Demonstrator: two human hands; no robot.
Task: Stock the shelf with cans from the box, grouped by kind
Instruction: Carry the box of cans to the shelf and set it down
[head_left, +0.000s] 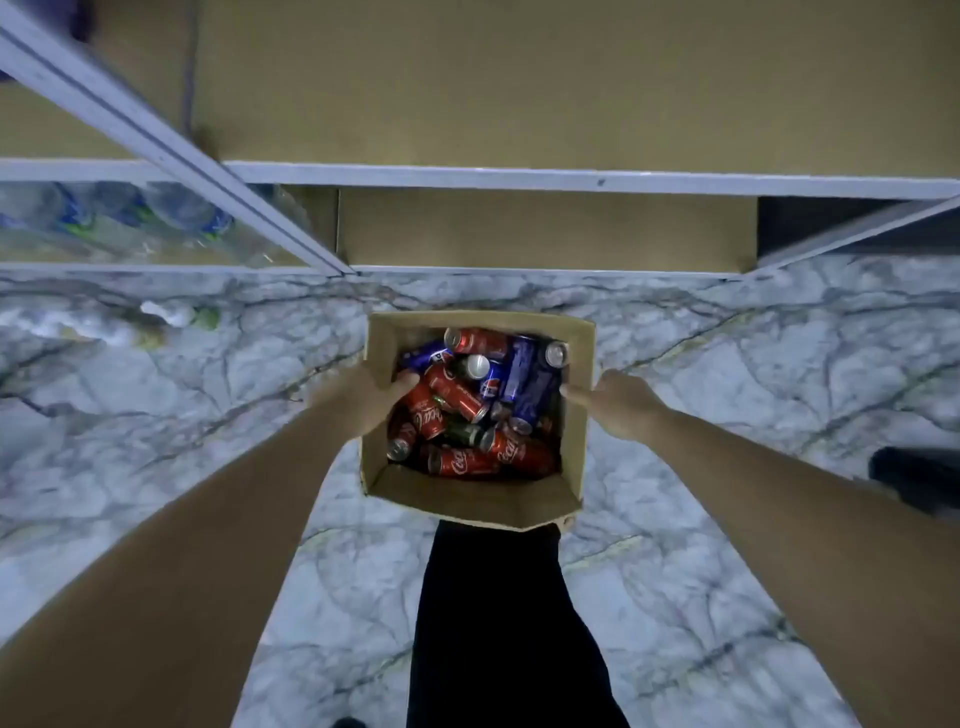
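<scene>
Open cardboard box (470, 499) is sitting on the marbled floor (727, 364) just in front of the shelf (519, 179), flaps up, w/ a dark trouser leg (493, 597) right behind it. Inside, cans are lying in a loose heap: red cola cans (457, 397), blue cans (524, 376), and at least one dark green can (465, 432). Most are lying on their sides; blue ones are running roughly front-to-back, reds are pointing at mixed angles.

Left hand (363, 402) is reaching over the box's left wall, fingers curling down onto the wall edge & touching a red can; can't tell if it's actually gripping. Right hand (618, 400) is at the right wall, fingers extended fairly straight, tips pressing the rim, holding nothing. Both forearms are stretching forward & down.
</scene>
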